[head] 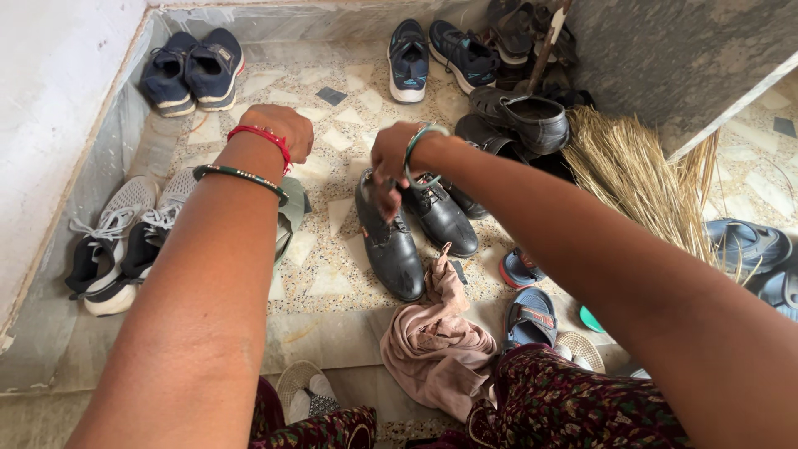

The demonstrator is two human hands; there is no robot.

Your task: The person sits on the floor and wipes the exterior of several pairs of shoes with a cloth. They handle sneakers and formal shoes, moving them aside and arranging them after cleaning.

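Note:
A pair of black leather lace-up shoes stands on the speckled floor in the middle, the left shoe point(395, 254) beside the right shoe point(440, 218). My right hand point(389, 162), with a green bangle on the wrist, reaches down into the opening of the left black shoe and pinches at its top. My left hand point(283, 129), wearing red and green bangles, hovers closed above the floor to the left of the shoes. Whether it holds anything is hidden. A crumpled pink cloth point(432, 341) lies just in front of the shoes.
White-and-black sneakers point(116, 241) sit by the left wall, navy sneakers point(193, 71) in the far corner, more dark shoes point(465, 54) along the back. A straw broom point(632, 179) leans at the right. Blue sandals point(530, 316) lie near my patterned skirt point(565, 407).

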